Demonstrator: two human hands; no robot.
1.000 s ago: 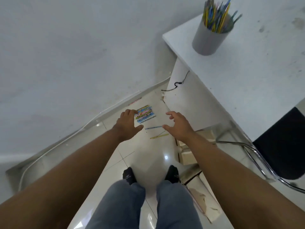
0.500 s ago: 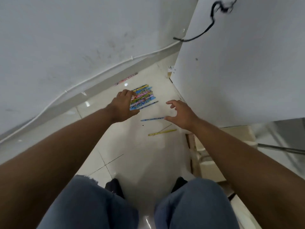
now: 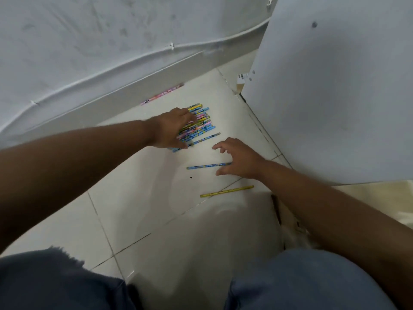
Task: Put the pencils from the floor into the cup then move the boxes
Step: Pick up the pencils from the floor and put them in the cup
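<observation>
A tight row of several colourful pencils (image 3: 201, 125) lies on the white tiled floor. My left hand (image 3: 174, 128) rests flat on the row's left end, fingers spread. A single blue pencil (image 3: 205, 166) lies nearer me, and my right hand (image 3: 240, 161) hovers open over its right tip. A yellow pencil (image 3: 225, 191) lies closer still, untouched. One pink pencil (image 3: 163, 94) lies against the skirting. The cup is out of view.
The white side panel of a desk (image 3: 330, 90) stands at the right. The wall with a white cable (image 3: 125, 63) runs along the back. Cardboard (image 3: 288, 220) lies by my right forearm. My knees in blue jeans (image 3: 301, 280) fill the bottom.
I have crouched down and the view has dropped to the floor. Both hands have reached forward, the left onto the pencil row, the right to the blue pencil.
</observation>
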